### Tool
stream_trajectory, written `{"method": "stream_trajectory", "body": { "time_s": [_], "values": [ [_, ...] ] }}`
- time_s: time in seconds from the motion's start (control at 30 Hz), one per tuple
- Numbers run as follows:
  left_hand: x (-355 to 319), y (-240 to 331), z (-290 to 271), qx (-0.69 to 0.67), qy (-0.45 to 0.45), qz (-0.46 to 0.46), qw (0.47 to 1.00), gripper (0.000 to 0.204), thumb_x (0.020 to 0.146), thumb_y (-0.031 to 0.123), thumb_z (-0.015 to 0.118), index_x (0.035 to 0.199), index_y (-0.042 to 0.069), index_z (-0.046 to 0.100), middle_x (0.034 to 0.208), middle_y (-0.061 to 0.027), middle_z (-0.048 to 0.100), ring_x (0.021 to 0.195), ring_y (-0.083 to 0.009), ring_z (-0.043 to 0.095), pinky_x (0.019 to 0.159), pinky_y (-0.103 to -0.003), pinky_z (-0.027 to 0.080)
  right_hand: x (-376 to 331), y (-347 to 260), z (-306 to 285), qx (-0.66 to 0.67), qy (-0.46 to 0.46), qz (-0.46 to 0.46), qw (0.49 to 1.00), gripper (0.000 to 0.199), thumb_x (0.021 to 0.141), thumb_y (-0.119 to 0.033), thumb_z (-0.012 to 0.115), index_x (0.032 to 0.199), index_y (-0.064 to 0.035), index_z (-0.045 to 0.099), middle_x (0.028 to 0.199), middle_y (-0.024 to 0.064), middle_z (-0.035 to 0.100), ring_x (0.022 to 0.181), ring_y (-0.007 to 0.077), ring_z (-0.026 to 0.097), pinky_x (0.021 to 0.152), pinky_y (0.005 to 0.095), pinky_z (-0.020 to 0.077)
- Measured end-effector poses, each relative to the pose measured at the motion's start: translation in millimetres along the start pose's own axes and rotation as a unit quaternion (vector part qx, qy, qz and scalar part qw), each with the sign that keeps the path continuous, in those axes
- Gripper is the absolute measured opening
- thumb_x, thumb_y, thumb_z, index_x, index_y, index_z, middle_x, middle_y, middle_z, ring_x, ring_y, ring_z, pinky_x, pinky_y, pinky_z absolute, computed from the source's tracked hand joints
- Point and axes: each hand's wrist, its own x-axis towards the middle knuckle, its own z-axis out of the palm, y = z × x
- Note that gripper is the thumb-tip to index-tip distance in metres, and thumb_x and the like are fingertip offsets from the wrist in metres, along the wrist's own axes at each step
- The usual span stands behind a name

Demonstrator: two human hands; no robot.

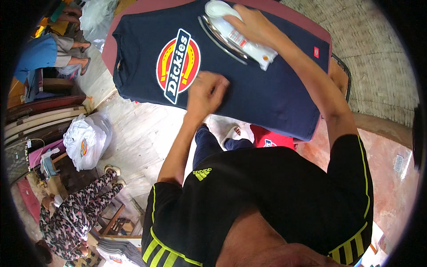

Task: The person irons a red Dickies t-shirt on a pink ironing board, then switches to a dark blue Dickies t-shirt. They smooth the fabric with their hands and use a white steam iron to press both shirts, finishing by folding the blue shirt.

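Note:
A navy T-shirt (271, 98) lies spread on a dark pink padded ironing table (307, 18). On its chest is a round red and yellow print with a white-edged lettered band (178, 66); a small red label sits near the hem. My right hand (251, 26) grips a white clothes iron (235, 40) by its handle, to the right of the print. The iron looks tipped, with its shiny metal edge facing left. My left hand (207, 93) is curled into a loose fist at the print's lower right edge, slightly blurred, with nothing visible in it.
Red cloth (271, 135) shows under the table's near edge. At left stand a stuffed white plastic bag (89, 140), stacked boards and a pile of folded grey garments (120, 251). A person in patterned clothes (80, 209) is at lower left; other people are at upper left.

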Motion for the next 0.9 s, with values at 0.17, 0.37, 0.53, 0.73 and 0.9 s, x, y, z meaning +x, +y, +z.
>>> {"method": "stream_trajectory", "body": {
  "time_s": [0.17, 0.37, 0.53, 0.73, 0.9],
  "values": [
    [43.2, -59.8, -36.5, 0.293, 0.130, 0.016, 0.947, 0.039, 0.092, 0.026, 0.062, 0.124, 0.006, 0.059, 0.137, -0.0180, 0.052, 0.127, -0.0392, 0.047, 0.101, -0.056, 0.035, 39.8, -24.9, 8.5, -0.011, 0.011, 0.004, 1.000, 0.045, 0.096, -0.038, 0.055, 0.106, 0.0055, 0.057, 0.098, 0.0311, 0.065, 0.093, 0.0476, 0.063, 0.082, 0.0512, 0.0501],
    [51.3, -106.0, -37.9, 0.374, 0.076, -0.082, 0.921, 0.074, 0.092, 0.058, 0.050, 0.144, 0.006, 0.046, 0.154, -0.0228, 0.034, 0.145, -0.0471, 0.023, 0.112, -0.067, 0.015, -8.8, -21.4, -1.2, -0.034, -0.048, 0.052, 0.997, 0.045, 0.100, -0.044, 0.050, 0.116, -0.0022, 0.058, 0.093, 0.0265, 0.068, 0.079, 0.0390, 0.069, 0.069, 0.0452, 0.0515],
    [54.3, -100.7, -33.3, 0.360, 0.068, -0.088, 0.926, 0.073, 0.092, 0.056, 0.051, 0.144, 0.005, 0.046, 0.154, -0.0228, 0.033, 0.146, -0.0465, 0.021, 0.112, -0.067, 0.014, 8.6, -27.9, -1.3, -0.051, -0.012, -0.001, 0.999, 0.046, 0.100, -0.045, 0.052, 0.110, -0.0008, 0.059, 0.088, 0.0262, 0.067, 0.078, 0.0395, 0.067, 0.070, 0.0457, 0.0507],
    [53.0, -102.0, -34.1, 0.363, 0.054, -0.099, 0.925, 0.074, 0.093, 0.059, 0.046, 0.146, 0.008, 0.044, 0.155, -0.0226, 0.032, 0.146, -0.0466, 0.022, 0.112, -0.067, 0.013, 12.1, -22.1, -5.2, -0.056, -0.027, 0.033, 0.998, 0.047, 0.099, -0.045, 0.053, 0.112, -0.0003, 0.060, 0.095, 0.0268, 0.068, 0.085, 0.0416, 0.068, 0.075, 0.0460, 0.0520],
    [56.1, -102.3, -37.2, 0.360, 0.041, -0.098, 0.927, 0.072, 0.093, 0.058, 0.047, 0.144, 0.007, 0.046, 0.155, -0.0241, 0.032, 0.144, -0.0481, 0.023, 0.110, -0.069, 0.013, -3.1, -35.6, -7.5, -0.012, -0.019, 0.174, 0.985, 0.044, 0.100, -0.043, 0.052, 0.112, -0.0010, 0.057, 0.096, 0.0265, 0.069, 0.088, 0.0396, 0.069, 0.076, 0.0450, 0.0522]
  ]
}}
